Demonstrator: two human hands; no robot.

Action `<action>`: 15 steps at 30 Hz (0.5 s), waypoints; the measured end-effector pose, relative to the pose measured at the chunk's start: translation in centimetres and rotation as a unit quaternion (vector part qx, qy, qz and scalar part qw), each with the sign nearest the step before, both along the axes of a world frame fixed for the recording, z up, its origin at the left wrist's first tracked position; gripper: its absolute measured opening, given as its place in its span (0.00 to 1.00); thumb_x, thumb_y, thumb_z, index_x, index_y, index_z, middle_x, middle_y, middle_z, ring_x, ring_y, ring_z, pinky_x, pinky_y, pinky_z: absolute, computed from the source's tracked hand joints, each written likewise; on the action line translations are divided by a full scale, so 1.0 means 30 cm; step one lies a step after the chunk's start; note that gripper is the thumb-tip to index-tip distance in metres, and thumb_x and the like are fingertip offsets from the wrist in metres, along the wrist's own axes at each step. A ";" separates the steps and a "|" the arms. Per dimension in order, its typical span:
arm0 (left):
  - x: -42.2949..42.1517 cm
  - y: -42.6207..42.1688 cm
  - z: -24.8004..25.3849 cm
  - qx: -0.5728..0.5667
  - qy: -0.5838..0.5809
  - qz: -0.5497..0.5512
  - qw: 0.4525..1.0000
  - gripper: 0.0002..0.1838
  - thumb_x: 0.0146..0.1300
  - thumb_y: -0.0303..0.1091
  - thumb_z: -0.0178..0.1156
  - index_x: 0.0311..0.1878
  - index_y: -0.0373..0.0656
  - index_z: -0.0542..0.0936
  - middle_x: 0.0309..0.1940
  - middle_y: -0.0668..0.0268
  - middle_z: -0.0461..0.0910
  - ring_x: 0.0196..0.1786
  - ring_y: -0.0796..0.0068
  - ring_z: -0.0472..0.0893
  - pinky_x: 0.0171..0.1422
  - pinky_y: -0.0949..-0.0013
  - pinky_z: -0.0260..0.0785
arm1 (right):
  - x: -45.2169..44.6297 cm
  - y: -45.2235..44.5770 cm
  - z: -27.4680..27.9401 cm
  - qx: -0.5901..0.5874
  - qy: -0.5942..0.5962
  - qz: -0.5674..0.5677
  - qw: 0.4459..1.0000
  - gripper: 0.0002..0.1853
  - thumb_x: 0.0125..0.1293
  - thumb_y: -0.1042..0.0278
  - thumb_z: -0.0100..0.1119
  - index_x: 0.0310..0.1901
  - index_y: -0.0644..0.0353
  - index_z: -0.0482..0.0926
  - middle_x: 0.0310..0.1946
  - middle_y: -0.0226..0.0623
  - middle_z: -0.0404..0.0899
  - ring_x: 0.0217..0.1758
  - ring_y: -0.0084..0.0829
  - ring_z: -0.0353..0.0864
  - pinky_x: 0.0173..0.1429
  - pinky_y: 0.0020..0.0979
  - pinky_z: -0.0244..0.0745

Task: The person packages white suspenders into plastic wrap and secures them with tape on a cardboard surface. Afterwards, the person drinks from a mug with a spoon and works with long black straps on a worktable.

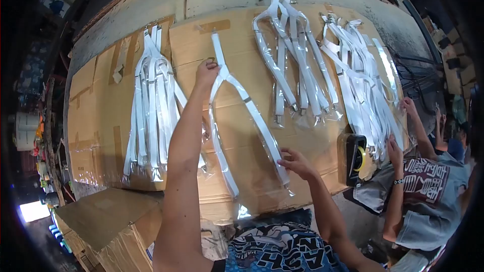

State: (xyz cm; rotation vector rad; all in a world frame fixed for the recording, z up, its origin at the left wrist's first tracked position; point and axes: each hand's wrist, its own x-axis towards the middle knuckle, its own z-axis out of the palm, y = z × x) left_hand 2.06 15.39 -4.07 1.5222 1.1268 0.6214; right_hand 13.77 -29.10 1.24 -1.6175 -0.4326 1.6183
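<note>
A pair of white suspenders lies spread in a Y on the cardboard-covered table in front of me. Its single strap points away and its two long straps run toward me, with clear plastic around the ends. My left hand is closed on the suspenders beside the Y-shaped joint, fingers curled. My right hand pinches the near end of the right-hand strap between thumb and fingers. To the left lies a stack of white suspenders, partly behind my left forearm. More bagged suspenders lie beyond, to the right.
Flattened cardboard covers the table. At right, another person's hands touch a heap of white suspenders. A black tape dispenser with yellow tape stands near that heap. An open cardboard box sits below the left edge.
</note>
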 end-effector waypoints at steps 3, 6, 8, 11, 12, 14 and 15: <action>-0.066 -0.182 0.094 0.177 0.075 0.089 0.977 0.27 0.57 0.33 0.68 0.59 0.32 0.74 0.51 0.50 0.81 0.54 0.55 0.80 0.61 0.60 0.72 | -0.017 -0.066 0.018 -0.016 -0.046 0.015 0.999 0.27 0.63 0.71 0.68 0.61 0.66 0.70 0.42 0.41 0.83 0.43 0.29 0.82 0.46 0.31 0.76; -0.220 -0.538 0.255 0.256 0.106 0.096 0.956 0.30 0.58 0.37 0.67 0.61 0.34 0.71 0.58 0.47 0.75 0.63 0.49 0.72 0.67 0.55 0.65 | -0.028 -0.078 0.037 -0.011 -0.072 0.013 0.997 0.29 0.61 0.74 0.69 0.62 0.65 0.68 0.42 0.44 0.83 0.44 0.30 0.83 0.46 0.33 0.77; -0.365 -0.782 0.236 0.202 0.167 0.146 0.954 0.34 0.56 0.38 0.69 0.64 0.36 0.70 0.60 0.48 0.73 0.63 0.48 0.71 0.66 0.54 0.65 | -0.028 -0.053 0.129 0.000 -0.018 -0.004 1.000 0.30 0.63 0.72 0.68 0.64 0.65 0.66 0.41 0.45 0.83 0.45 0.29 0.83 0.46 0.31 0.77; -0.537 -1.139 0.292 0.076 0.340 0.108 0.931 0.34 0.56 0.43 0.70 0.63 0.38 0.70 0.57 0.49 0.74 0.60 0.47 0.73 0.63 0.53 0.67 | -0.033 -0.005 0.262 0.015 -0.082 -0.022 0.996 0.32 0.64 0.70 0.67 0.66 0.67 0.64 0.41 0.44 0.82 0.44 0.28 0.82 0.45 0.29 0.77; -0.551 -1.227 0.346 -0.040 0.386 0.106 0.915 0.34 0.56 0.45 0.70 0.62 0.39 0.71 0.53 0.50 0.77 0.57 0.48 0.76 0.60 0.53 0.69 | -0.030 -0.028 0.255 -0.023 -0.092 -0.008 0.995 0.33 0.65 0.69 0.67 0.67 0.66 0.63 0.42 0.44 0.82 0.43 0.28 0.82 0.45 0.29 0.77; -0.608 -1.349 0.342 -0.135 0.338 0.067 0.929 0.27 0.59 0.46 0.68 0.57 0.41 0.74 0.41 0.55 0.82 0.46 0.52 0.82 0.50 0.54 0.73 | 0.006 -0.119 0.195 -0.099 -0.112 0.024 0.988 0.34 0.65 0.68 0.66 0.69 0.66 0.61 0.44 0.44 0.81 0.43 0.28 0.82 0.46 0.28 0.76; -0.638 -1.390 0.285 -0.102 0.308 0.057 0.944 0.25 0.60 0.45 0.67 0.55 0.41 0.74 0.38 0.57 0.83 0.42 0.54 0.83 0.47 0.54 0.73 | 0.017 -0.187 0.136 -0.084 -0.049 -0.015 0.995 0.35 0.65 0.69 0.66 0.70 0.66 0.59 0.44 0.43 0.81 0.43 0.29 0.82 0.47 0.29 0.76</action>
